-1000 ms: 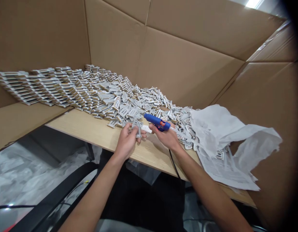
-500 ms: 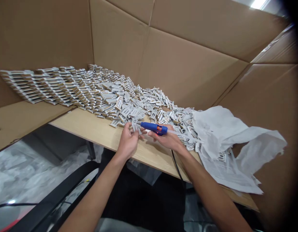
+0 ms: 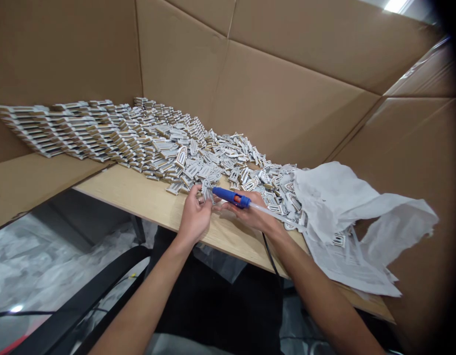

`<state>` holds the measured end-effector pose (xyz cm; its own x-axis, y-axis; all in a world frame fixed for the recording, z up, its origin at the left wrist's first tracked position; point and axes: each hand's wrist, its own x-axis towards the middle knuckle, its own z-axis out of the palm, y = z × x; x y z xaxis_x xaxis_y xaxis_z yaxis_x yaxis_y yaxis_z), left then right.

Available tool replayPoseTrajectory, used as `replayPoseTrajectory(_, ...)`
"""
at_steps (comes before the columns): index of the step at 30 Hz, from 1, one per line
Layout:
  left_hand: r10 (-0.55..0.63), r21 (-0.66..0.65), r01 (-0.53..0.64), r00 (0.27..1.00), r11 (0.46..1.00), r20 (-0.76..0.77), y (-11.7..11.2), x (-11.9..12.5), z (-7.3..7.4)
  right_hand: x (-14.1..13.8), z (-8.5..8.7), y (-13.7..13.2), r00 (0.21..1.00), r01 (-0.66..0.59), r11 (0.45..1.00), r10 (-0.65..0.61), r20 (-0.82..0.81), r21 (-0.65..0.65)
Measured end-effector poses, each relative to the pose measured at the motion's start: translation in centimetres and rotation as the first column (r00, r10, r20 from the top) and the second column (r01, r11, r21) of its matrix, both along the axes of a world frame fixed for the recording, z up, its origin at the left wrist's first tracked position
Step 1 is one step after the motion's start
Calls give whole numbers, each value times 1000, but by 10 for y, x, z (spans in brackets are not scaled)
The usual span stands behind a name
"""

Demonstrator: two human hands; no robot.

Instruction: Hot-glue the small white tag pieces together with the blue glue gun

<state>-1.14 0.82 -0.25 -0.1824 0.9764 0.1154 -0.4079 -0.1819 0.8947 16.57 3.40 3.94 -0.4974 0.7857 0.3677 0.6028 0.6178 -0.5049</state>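
Centrally, left hand: the left hand (image 3: 195,214) pinched a grey arched window piece (image 3: 206,190) between thumb and fingers, above the front part of the table (image 3: 154,202).
Right hand: the right hand (image 3: 255,212) was wrapped around a blue hot glue gun (image 3: 228,195) with an orange part showing in its body; most of the grip was hidden by the palm.
Nozzle: it pointed at the arched piece, very near it; whether the two touched could not be told.
Glue stick: a translucent glue stick (image 3: 275,215) stuck out from the gun's rear, over the right wrist.
Cable: a black cable (image 3: 270,256) ran down from below the right hand, over the table's front edge.
Stacked pieces: rows of stacked pieces (image 3: 65,130), white and brown at their edges, leaned along the left side.
Loose pieces: a heap of loose pieces (image 3: 228,158), many arched, lay jumbled just beyond the hands.
White sheet: a crumpled white sheet (image 3: 334,197) lay at the right end, partly over some pieces.
Surround: brown cardboard walls (image 3: 287,93) stood behind and at both sides.
Below: a black chair armrest (image 3: 113,276) showed at lower left, near whitish plastic sheeting (image 3: 20,261).
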Motion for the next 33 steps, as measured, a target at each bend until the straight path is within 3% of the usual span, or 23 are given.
replayPoseTrajectory(8,27,-14,-27,999,1000,-48,-3,1,3,3,-2,1,993,-11,998,3,117,68)
replayPoseTrajectory(20,40,-10,-41,997,999,-66,2,0,-6,1,-4,-1,981,-37,989,8,193,146)
replayPoseTrajectory(27,64,4,-64,996,998,-62,6,-1,-15,0,-13,-2,943,-109,953,10,332,283)
replayPoseTrajectory(33,32,-55,-29,998,998,62,7,1,-5,-3,-15,-9,908,-119,904,-69,413,411)
